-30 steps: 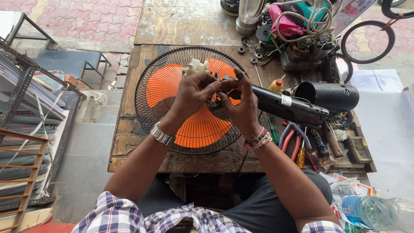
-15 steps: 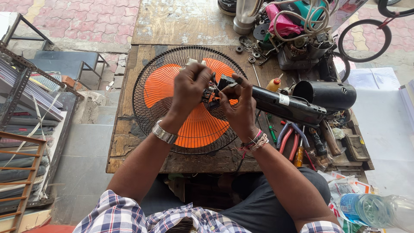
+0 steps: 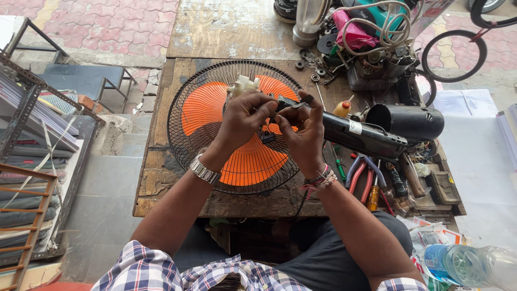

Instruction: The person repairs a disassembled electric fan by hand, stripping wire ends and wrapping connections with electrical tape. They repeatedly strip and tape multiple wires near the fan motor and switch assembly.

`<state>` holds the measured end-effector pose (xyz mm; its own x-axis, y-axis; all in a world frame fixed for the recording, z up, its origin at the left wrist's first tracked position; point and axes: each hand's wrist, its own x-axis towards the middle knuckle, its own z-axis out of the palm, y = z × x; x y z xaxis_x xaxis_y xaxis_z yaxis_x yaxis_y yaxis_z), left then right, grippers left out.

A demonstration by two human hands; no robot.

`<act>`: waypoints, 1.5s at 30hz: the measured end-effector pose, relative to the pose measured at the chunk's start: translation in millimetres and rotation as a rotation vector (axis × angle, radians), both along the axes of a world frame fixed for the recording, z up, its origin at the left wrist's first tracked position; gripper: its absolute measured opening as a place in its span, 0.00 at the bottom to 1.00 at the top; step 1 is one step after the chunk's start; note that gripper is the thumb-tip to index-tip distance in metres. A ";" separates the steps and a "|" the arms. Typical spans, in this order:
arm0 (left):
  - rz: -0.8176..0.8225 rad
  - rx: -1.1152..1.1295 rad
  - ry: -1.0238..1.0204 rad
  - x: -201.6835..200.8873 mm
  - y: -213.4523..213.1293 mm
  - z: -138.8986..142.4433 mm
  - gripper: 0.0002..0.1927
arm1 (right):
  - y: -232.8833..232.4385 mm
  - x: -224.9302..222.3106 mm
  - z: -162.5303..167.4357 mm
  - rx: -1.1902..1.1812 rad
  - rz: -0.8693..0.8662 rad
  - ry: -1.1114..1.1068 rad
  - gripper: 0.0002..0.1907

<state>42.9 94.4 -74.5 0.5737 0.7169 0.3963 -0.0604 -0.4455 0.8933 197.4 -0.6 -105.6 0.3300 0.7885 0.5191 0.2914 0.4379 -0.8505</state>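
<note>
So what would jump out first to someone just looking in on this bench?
The orange fan in its black wire guard, lying flat mid-bench. Over it, the left hand and right hand pinch a small part together. To their right lies a black tube, beside cluttered hand tools.

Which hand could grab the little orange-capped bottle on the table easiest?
Probably the right hand. The bottle stands just beyond its fingers, on its own side. The left hand is farther away over the orange fan.
</note>
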 end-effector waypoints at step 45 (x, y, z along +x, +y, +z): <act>0.048 0.442 0.117 13.5 -12.5 -1.2 0.09 | -2.7 24.3 21.1 -0.130 0.175 0.448 0.33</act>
<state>56.4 81.8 -75.7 0.6027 0.5203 0.6051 0.0594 -0.7854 0.6161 221.8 -3.4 -84.5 0.3553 0.9005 0.2508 -0.1830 0.3301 -0.9261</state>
